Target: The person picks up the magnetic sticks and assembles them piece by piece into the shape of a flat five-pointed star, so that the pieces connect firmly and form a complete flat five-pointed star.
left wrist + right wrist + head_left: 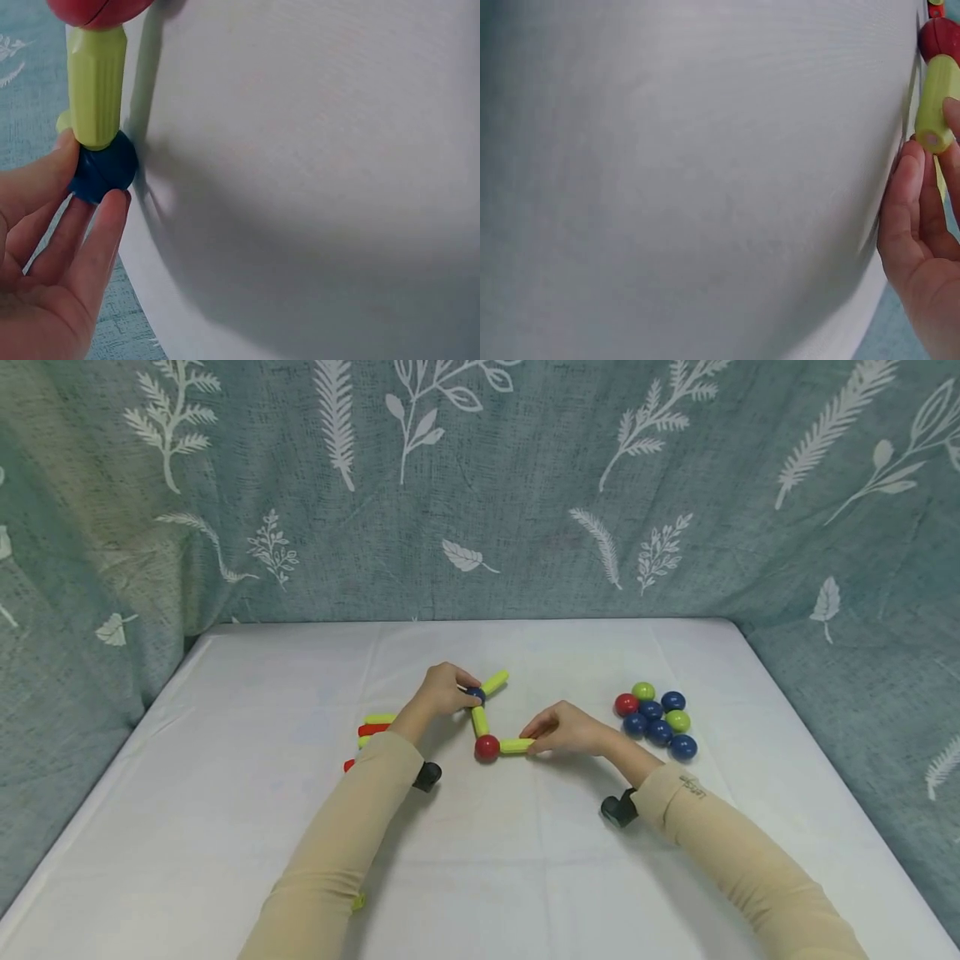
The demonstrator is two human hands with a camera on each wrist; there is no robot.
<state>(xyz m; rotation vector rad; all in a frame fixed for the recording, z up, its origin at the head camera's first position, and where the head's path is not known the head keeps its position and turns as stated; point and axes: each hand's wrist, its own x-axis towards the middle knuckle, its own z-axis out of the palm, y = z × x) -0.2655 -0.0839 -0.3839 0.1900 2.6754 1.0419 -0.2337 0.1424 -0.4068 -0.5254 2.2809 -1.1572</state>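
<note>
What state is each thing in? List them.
Glossy blue ball: gripped by left hand.
Glossy red ball: joined to two rods.
Middle lime rod: joined to both balls.
Far lime rod: extends from blue ball.
Right lime rod: pinched by right hand.
Red, blue, lime balls, right: clustered.
Red and lime rods, left: partly hidden.

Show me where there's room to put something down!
There's bare white cloth left of the bunched sticks, right of the bunched balls, and between the two sleeves. It's crowded where the left hand and right hand hold the joined pieces.
</note>
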